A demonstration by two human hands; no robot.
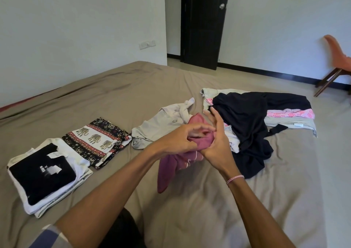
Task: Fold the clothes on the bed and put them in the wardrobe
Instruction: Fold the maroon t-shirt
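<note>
Left hand (176,142), right hand (216,147) holding one maroon garment (168,171), two folded stacks (43,173) (95,139)

Bed sheet (133,88): plain taupe throughout. Clothing noted: mauve garment (165,171) with pale stripes; black tee (38,177) with white print, over a white folded tee (76,153); elephant cloth (95,139), black ground with white and red bands and tan elephants; pale grey shirt (161,122); plain black garment (247,118); pink patterned cloth (290,113); grey cloth (296,124). Surroundings: white walls (76,29), near-black door (203,25), orange chair (336,54), and a pink-and-white wristband (234,178).
</note>
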